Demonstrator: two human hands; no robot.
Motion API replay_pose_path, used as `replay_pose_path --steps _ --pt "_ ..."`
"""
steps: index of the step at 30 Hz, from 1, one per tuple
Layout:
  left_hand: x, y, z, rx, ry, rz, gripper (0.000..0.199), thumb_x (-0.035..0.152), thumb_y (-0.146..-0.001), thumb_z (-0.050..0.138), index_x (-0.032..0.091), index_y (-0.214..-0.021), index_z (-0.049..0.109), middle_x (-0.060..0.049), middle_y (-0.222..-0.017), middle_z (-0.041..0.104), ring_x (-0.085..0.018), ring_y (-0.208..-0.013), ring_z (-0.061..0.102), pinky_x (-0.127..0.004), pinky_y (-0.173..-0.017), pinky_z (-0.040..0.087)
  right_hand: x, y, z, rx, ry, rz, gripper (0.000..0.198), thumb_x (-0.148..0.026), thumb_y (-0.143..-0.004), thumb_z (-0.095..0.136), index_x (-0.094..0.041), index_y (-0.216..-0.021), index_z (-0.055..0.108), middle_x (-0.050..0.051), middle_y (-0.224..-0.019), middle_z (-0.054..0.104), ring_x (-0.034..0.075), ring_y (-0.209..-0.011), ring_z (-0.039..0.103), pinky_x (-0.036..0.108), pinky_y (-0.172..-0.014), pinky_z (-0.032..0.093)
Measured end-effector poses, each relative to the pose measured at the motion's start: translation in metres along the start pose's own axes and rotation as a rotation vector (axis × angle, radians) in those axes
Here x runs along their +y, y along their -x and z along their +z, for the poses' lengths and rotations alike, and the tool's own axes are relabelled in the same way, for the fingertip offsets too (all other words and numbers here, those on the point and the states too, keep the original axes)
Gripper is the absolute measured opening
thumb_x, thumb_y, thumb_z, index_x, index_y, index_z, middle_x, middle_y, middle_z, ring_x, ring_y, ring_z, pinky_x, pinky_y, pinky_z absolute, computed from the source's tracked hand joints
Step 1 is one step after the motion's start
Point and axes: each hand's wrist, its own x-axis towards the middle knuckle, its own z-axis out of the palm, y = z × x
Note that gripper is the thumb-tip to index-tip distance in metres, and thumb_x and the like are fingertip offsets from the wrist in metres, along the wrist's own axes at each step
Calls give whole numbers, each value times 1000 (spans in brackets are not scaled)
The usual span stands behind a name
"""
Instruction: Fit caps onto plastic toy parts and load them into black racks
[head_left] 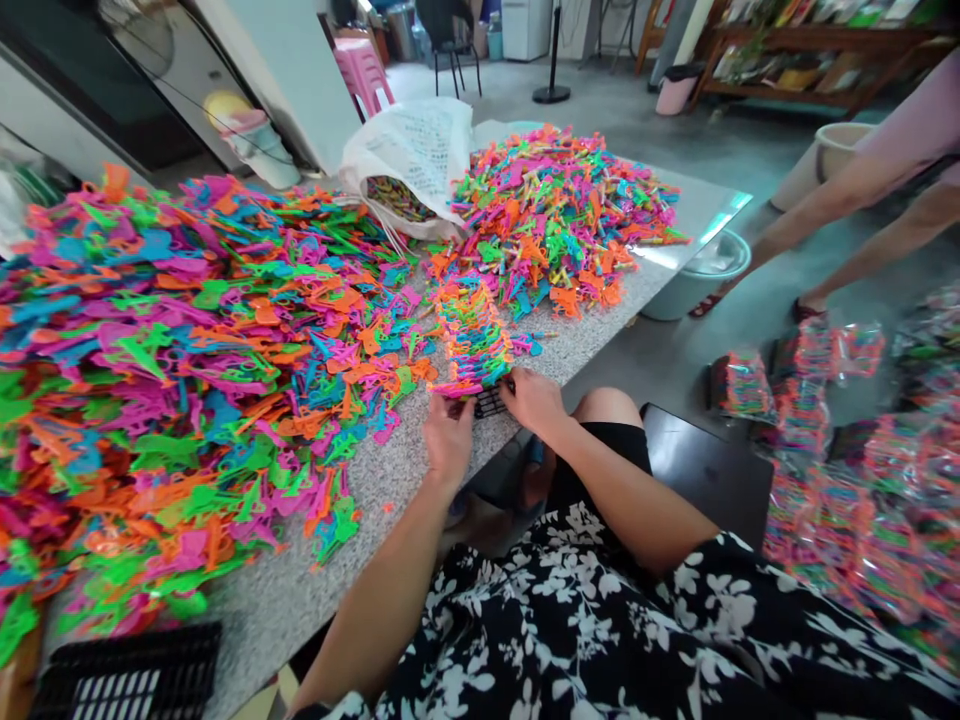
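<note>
A row of small, bright plastic pieces [474, 325] stands packed side by side in a black slotted rack [491, 402] at the table's front edge. At the near-left end of the row, my left hand [448, 437] has its fingers closed on a pink plastic piece [456, 388]. My right hand [534, 400] is at the near-right end, its fingers bent and closed at the tip of a piece, beside the rack. The fingertips and the exact shape of these pieces are partly hidden.
A large heap of loose plastic pieces [225, 330] covers the left of the speckled table [397, 500]. A second heap [562, 200] and a white sack [420, 150] lie behind. Another black rack [127, 670] is near left. Bagged pieces [840, 500] lie right. A person's legs [847, 210] stand beyond.
</note>
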Motion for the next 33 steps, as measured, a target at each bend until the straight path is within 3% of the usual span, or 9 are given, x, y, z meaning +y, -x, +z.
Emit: replay_pose_path --steps 4,10,16,19,23,27,33 --pt "1 -4 1 5 84 -39 24 31 -89 75 21 -108 65 -5 -96 79 -21 -86 77 -34 -82 60 -2 -1 2 0 9 -9 34 -42 -110 45 -19 -124 66 13 -121 74 28 -109 72 36 -93 52" --pt "1 -4 1 8 -101 -11 20 34 -88 77 20 -99 68 -4 -83 77 -22 -77 75 -35 -78 58 -2 -4 5 16 -3 -5 38 -45 -111 42 -17 -124 64 14 -118 75 28 -105 73 36 -90 52" --pt "-1 -8 0 -45 107 -130 22 36 -84 79 18 -94 72 -5 -86 79 -21 -77 74 -32 -72 57 -4 -9 9 8 31 17 36 -41 -111 42 -15 -124 63 16 -117 75 30 -104 73 38 -91 52" --pt "-3 -5 -1 -50 -9 -101 22 41 -85 79 20 -87 76 -5 -80 78 -22 -74 73 -33 -73 56 -3 -9 9 -7 33 20 38 -41 -111 40 -15 -127 62 18 -120 74 30 -107 72 38 -93 52" --pt "-1 2 0 -30 -97 25 23 43 -90 73 22 -96 80 -6 -90 80 -23 -83 75 -34 -81 56 -2 -10 10 -17 28 13 39 -42 -112 38 -15 -128 61 18 -119 74 30 -107 72 38 -93 52" --pt "8 -2 -1 -53 -245 25 24 44 -92 72 20 -90 78 -7 -83 79 -23 -76 74 -34 -77 54 0 -11 11 -12 28 1 39 -42 -112 38 -15 -129 60 17 -120 75 30 -109 72 38 -94 51" --pt "25 -14 -4 -149 -490 17 24 41 -95 66 19 -98 77 -11 -92 80 -27 -89 76 -35 -83 52 2 -14 9 -29 22 4 40 -42 -112 37 -15 -129 60 18 -120 75 30 -109 72 37 -95 52"
